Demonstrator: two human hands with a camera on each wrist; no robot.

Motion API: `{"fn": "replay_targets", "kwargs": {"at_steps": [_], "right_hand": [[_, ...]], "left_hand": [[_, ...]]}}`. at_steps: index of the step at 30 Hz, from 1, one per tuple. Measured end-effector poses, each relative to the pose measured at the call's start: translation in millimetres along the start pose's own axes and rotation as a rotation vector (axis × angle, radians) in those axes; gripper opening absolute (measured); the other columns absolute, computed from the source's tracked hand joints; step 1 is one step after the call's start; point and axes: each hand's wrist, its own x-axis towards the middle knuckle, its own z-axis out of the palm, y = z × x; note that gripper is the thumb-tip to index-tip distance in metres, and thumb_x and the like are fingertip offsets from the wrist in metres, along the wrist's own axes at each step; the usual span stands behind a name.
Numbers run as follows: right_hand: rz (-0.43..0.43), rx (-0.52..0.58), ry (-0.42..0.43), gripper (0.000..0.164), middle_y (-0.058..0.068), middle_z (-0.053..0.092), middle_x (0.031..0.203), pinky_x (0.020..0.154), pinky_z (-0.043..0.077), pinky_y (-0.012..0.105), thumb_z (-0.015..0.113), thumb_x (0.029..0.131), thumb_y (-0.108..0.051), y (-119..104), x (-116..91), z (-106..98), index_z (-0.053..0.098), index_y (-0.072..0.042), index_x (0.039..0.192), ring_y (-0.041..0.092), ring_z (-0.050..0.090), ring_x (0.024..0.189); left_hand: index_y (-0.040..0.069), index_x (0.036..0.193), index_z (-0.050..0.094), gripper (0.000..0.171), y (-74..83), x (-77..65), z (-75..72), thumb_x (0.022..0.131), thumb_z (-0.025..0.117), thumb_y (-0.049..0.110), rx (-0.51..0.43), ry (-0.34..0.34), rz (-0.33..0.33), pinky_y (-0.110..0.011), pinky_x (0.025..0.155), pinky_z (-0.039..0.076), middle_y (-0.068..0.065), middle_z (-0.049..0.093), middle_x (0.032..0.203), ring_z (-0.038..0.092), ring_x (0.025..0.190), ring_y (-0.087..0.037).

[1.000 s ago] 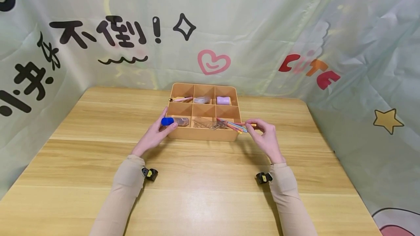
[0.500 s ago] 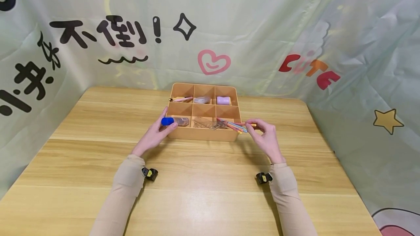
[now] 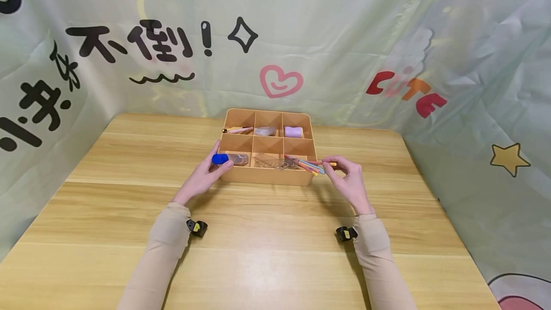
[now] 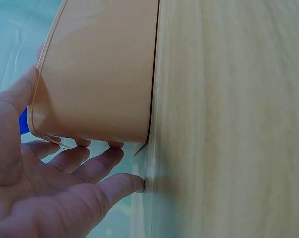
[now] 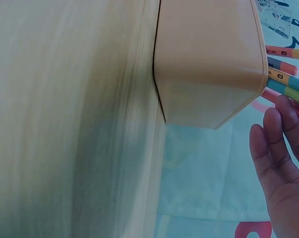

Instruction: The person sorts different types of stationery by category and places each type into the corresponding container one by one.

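A tan six-compartment organizer box [image 3: 267, 176] stands on the table in the head view. My left hand [image 3: 200, 174] grips its front left corner, thumb at the front rim and fingers along the side wall. By that thumb lies a clear tube with a blue cap [image 3: 220, 159]. At the front right corner, my right hand [image 3: 347, 178] pinches the outer end of a red pencil with a yellow end [image 3: 333, 164]. Several two-tone pencils [image 5: 286, 79] lean over the rim beside it. The right wrist view shows the other fingers extended below the box's rim.
A clear plastic set square [image 3: 268, 161] lies in the front middle compartment. Behind are thin pink sticks [image 3: 238, 130], a clear item [image 3: 264, 131] and a purple cylinder [image 3: 293, 132]. A printed cloth [image 3: 336, 37] hangs behind the wooden table [image 3: 267, 243].
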Motion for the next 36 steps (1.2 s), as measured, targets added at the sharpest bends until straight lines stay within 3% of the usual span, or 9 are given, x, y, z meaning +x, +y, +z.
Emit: {"fn": "replay_targets", "kwargs": {"at_steps": [36], "right_hand": [[-0.019, 0.014, 0.004, 0.008, 0.026, 0.070, 0.088, 0.070, 0.050, 0.013, 0.064, 0.085, 0.010, -0.1, 1.1, -1.0, 0.069, 0.013, 0.091, 0.028, 0.064, 0.078]], "left_hand": [[0.023, 0.156, 0.002, 0.081, 1.7, -0.8, 0.2, 0.096, 0.052, 0.045, -0.004, -0.004, -0.009, -0.053, 0.111, 0.027, -0.032, 0.027, 0.149, 0.034, 0.132, -0.039]]}}
